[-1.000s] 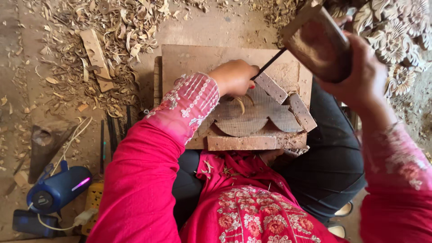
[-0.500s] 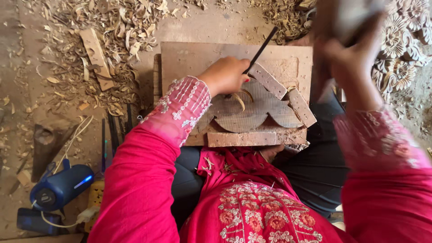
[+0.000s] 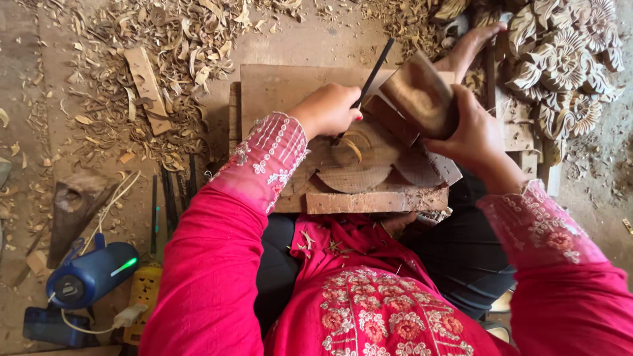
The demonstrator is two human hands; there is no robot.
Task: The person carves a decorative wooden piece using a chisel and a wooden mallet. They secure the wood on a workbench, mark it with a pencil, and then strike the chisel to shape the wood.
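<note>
The person sits on the floor with a flat wooden board (image 3: pixel 277 89) across the lap, and on it lies the wooden workpiece (image 3: pixel 369 168), a rounded, partly carved panel with a straight block edge nearest the body. The left hand (image 3: pixel 328 111) is closed around a dark chisel (image 3: pixel 374 71), its tip set into the carving just beside a pale curled shaving. The right hand (image 3: pixel 469 135) grips a wooden mallet (image 3: pixel 422 95) tightly, the head tilted and close to the chisel's upper end, though whether they touch cannot be told.

As a judgement of progress: curved cuts already show in the middle of the panel, but its surface is far plainer than the finished floral carvings (image 3: pixel 567 56) stacked at the upper right, so most of the relief work appears left to do. The thick spread of wood shavings (image 3: pixel 158 59) on the floor suggests much cutting has been done overall.

To the left lie several spare chisels (image 3: pixel 173 198), an offcut of wood (image 3: pixel 146 86), a blue cylindrical speaker (image 3: pixel 92 275) with a green light and a yellow power strip (image 3: pixel 144 293). A bare foot (image 3: pixel 471 43) rests beyond the board.
</note>
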